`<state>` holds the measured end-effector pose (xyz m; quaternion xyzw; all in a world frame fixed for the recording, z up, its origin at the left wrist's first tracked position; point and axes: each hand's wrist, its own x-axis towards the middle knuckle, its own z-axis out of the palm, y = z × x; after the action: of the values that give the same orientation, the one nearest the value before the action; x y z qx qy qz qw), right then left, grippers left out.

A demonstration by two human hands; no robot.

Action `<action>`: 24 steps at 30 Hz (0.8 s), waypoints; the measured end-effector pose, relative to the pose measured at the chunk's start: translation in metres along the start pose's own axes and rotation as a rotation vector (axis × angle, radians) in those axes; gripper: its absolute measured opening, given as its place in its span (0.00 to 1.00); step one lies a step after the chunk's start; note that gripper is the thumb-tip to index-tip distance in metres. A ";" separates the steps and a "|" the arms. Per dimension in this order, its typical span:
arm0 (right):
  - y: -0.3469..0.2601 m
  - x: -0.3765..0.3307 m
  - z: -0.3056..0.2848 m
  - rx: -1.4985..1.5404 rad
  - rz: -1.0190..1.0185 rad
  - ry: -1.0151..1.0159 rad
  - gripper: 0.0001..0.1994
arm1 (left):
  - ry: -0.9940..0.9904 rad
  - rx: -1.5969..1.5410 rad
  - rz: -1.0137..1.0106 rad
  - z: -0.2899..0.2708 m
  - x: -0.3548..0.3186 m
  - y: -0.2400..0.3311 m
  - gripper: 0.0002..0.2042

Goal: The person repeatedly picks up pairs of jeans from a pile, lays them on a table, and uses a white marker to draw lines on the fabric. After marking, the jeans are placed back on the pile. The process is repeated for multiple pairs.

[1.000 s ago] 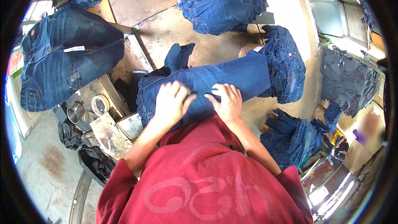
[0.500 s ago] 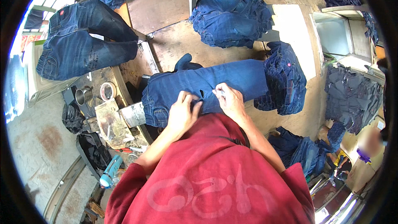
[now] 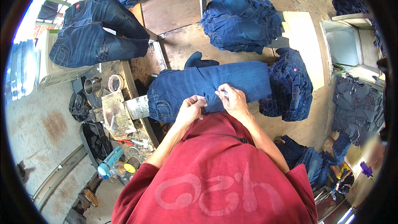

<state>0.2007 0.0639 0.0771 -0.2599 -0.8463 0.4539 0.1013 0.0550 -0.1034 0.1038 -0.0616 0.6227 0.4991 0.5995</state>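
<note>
Folded jeans are seen flat on a wooden table, their near edge pinched by the left hand and right hand, both closed on the denim. The cloth is best kept taut and the edges aligned. Stacked jeans lie beyond.

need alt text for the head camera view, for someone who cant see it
Seen from above, a person in a red shirt presses both hands, left hand and right hand, onto the near edge of a pair of blue jeans lying flat on a wooden table. Stacks of folded jeans lie beyond, and a tape roll and metal cup sit at the left.
</note>
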 end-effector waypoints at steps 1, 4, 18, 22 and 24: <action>-0.003 0.001 -0.001 -0.003 0.002 0.008 0.07 | 0.029 -0.001 0.040 0.002 -0.001 -0.001 0.04; -0.017 0.000 -0.003 -0.040 0.142 -0.034 0.08 | 0.054 -0.010 0.067 0.005 -0.007 -0.005 0.03; -0.021 -0.010 0.022 0.396 0.373 -0.197 0.07 | 0.102 0.519 0.436 -0.001 -0.001 -0.030 0.05; -0.010 -0.017 0.027 0.661 0.539 -0.158 0.06 | 0.057 0.089 0.201 0.000 -0.002 -0.029 0.06; -0.010 -0.018 0.027 0.747 0.631 -0.169 0.07 | 0.038 -0.037 0.080 -0.001 -0.005 -0.022 0.07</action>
<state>0.2020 0.0305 0.0714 -0.4115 -0.5110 0.7543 -0.0239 0.0705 -0.1179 0.0949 -0.0571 0.6266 0.5326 0.5661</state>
